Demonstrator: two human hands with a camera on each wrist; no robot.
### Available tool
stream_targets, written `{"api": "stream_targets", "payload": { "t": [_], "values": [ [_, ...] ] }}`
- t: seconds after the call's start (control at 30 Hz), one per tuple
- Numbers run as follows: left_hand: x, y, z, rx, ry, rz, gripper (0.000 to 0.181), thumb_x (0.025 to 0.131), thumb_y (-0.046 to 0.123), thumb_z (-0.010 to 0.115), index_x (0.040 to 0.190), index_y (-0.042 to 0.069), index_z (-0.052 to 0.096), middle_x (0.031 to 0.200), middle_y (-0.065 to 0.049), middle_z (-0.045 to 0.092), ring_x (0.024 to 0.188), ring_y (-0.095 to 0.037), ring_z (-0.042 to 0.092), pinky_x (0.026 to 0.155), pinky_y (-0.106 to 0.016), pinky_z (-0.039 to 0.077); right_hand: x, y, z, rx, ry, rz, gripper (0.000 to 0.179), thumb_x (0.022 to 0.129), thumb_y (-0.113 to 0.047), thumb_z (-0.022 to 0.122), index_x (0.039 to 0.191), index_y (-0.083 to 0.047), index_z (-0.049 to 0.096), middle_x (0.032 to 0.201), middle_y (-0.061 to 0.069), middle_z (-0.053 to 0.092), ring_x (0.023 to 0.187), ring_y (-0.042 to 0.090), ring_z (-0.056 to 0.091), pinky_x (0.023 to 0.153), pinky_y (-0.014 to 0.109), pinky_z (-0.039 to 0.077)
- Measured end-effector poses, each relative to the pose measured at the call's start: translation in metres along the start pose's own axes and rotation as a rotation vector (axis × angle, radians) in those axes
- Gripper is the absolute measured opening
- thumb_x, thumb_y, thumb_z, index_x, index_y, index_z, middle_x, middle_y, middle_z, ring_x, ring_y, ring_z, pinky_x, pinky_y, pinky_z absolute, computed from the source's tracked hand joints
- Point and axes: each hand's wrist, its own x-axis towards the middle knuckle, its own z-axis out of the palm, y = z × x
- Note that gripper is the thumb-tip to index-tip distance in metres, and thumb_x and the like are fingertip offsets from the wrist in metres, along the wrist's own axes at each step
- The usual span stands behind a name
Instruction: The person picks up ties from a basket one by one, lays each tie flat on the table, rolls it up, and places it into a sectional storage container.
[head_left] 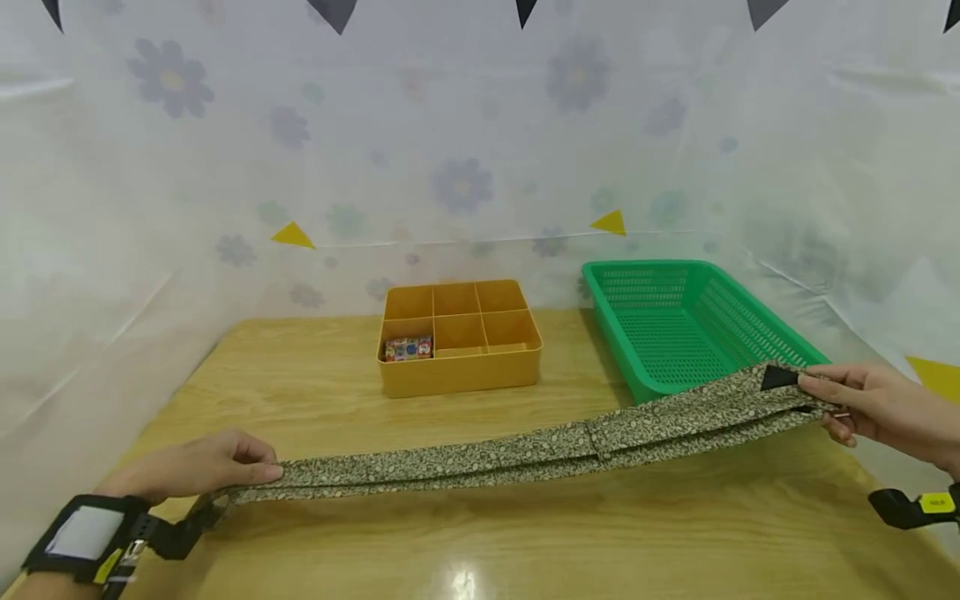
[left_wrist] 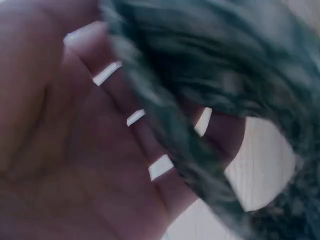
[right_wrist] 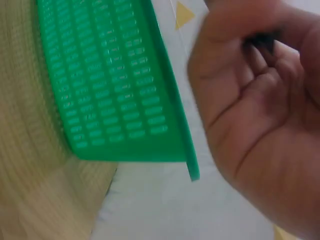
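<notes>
A long olive-green necktie (head_left: pixel 525 458) with a small floral print stretches between both hands above the table, its right end higher than its left. My left hand (head_left: pixel 202 462) pinches the narrower left part between thumb and fingers. In the left wrist view, the necktie (left_wrist: pixel 225 50) hangs in a blurred loop past the palm of the left hand (left_wrist: pixel 100 130). My right hand (head_left: pixel 877 404) pinches the wider end, beside a black patch. The right wrist view shows the curled right hand (right_wrist: pixel 260 110), but the cloth is mostly hidden there.
A green plastic basket (head_left: pixel 637 342) stands at the back right, just behind the necktie's wide end. An orange box with several compartments (head_left: pixel 461 379) sits at the back middle; a small colourful packet (head_left: pixel 408 348) lies in its front left compartment. White flowered sheeting (head_left: pixel 465 125) encloses the wooden table (head_left: pixel 315 383).
</notes>
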Motion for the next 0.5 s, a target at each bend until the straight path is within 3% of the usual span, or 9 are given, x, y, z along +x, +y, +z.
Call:
{"api": "stream_targets", "payload": {
  "t": [0.07,0.17,0.23,0.33,0.5],
  "values": [
    [0.0,0.001,0.003,0.003,0.009,0.009,0.029,0.104,0.022,0.051,0.087,-0.001,0.057,0.073,0.006,0.041,0.061,-0.004,0.036,0.053,-0.026,0.032,0.0,0.003,0.0,-0.123,0.004,0.061,0.029,0.11,-0.025,0.033,0.118,-0.018,0.06,0.061,0.0,0.048,0.053,0.031,0.045,0.057,0.043,0.042],
    [0.005,0.002,0.006,0.034,0.009,0.007,0.025,0.1,0.024,0.058,0.088,0.002,0.059,0.074,0.006,0.044,0.063,-0.003,0.039,0.054,-0.025,0.033,-0.001,0.005,0.003,-0.291,0.026,0.153,0.044,0.109,-0.035,0.036,0.105,0.003,0.056,0.058,-0.004,0.046,0.052,0.03,0.05,0.058,0.039,0.046],
    [0.007,0.002,0.009,0.053,-0.008,-0.023,0.03,0.097,0.026,0.063,0.081,0.001,0.057,0.071,0.007,0.042,0.06,-0.002,0.037,0.052,-0.024,0.031,-0.003,0.007,0.003,-0.336,0.022,0.192,0.046,0.108,-0.039,0.036,0.098,0.001,0.057,0.055,-0.004,0.045,0.051,0.03,0.05,0.057,0.038,0.048],
    [0.009,0.002,0.012,0.076,-0.046,-0.077,0.041,0.092,0.029,0.068,0.072,-0.002,0.05,0.064,0.009,0.037,0.054,-0.004,0.03,0.05,-0.024,0.026,-0.007,0.014,0.001,-0.349,0.005,0.212,0.047,0.108,-0.039,0.037,0.105,0.002,0.06,0.056,-0.002,0.049,0.05,0.029,0.051,0.055,0.039,0.051],
    [0.006,-0.003,0.01,0.119,-0.057,-0.117,0.035,0.096,0.03,0.064,0.076,0.003,0.053,0.069,0.007,0.041,0.059,-0.004,0.035,0.053,-0.024,0.027,-0.008,0.032,-0.002,-0.346,-0.027,0.258,0.045,0.106,-0.039,0.041,0.101,0.001,0.06,0.061,0.001,0.055,0.051,0.018,0.055,0.051,0.037,0.051]
  ]
}}
